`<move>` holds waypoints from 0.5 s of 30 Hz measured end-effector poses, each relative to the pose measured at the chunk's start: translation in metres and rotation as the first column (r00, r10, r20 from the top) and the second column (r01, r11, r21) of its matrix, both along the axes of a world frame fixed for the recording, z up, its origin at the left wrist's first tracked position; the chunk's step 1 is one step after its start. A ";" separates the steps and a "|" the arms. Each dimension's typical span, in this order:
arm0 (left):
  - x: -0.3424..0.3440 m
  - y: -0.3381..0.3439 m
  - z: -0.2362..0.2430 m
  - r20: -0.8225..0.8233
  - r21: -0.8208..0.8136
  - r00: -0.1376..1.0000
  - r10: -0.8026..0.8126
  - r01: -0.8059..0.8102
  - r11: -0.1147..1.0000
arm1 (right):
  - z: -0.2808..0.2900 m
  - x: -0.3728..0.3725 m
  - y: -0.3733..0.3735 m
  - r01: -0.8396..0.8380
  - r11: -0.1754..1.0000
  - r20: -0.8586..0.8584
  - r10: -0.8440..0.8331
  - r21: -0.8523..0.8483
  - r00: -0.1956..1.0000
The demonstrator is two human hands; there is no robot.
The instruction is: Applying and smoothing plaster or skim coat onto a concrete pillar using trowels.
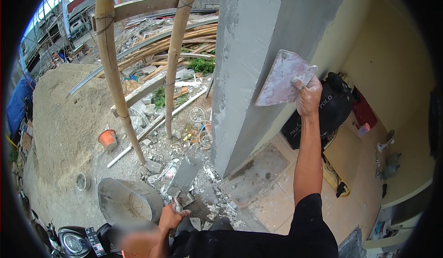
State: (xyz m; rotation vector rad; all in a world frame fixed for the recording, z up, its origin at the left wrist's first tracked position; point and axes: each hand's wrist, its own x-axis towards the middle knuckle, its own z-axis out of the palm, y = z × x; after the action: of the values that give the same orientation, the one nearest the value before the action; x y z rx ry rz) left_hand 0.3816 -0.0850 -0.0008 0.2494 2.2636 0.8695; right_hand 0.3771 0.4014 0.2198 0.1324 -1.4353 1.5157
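My right hand (309, 95) is raised beside a grey plastered pillar (249, 59). Its fingers are closed on a flat, pinkish-white smeared spreader plate (280, 80), the thumb lying on the near face. The plate's long edge is at the pillar's right-hand face; whether it touches cannot be told. Low in front of me, my left hand (171, 217) is closed round the handle of a plastering trowel (185, 174). The trowel's grey rectangular blade points away from me, above rubble near the pillar's foot. White smears mark both hands.
A large grey tub (131, 200) stands left of my left hand, near a motorbike (74, 242). Bamboo poles (110, 59) rise before a sand heap (64, 119) and an orange bucket (108, 139). Black bags (323, 108) lie on the tiles (277, 198) at right.
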 end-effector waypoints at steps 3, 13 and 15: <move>0.000 0.003 0.008 0.044 -0.017 0.999 0.007 -0.006 1.000 | 0.012 -0.015 -0.003 -0.100 0.995 0.076 0.099 0.011 0.992; -0.001 -0.009 -0.009 -0.003 0.034 0.999 0.037 -0.037 0.999 | -0.001 0.028 0.020 0.208 0.961 0.177 -0.240 0.182 0.955; -0.002 0.000 0.003 0.040 0.008 0.999 0.029 -0.029 1.000 | 0.000 0.035 0.001 0.295 0.813 0.196 -0.439 0.502 0.877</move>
State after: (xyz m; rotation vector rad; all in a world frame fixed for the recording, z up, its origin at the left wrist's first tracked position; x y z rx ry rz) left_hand 0.3793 -0.0846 0.0021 0.2014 2.2317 0.8915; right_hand 0.4125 0.4021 0.2199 -0.1033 -1.9267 0.8740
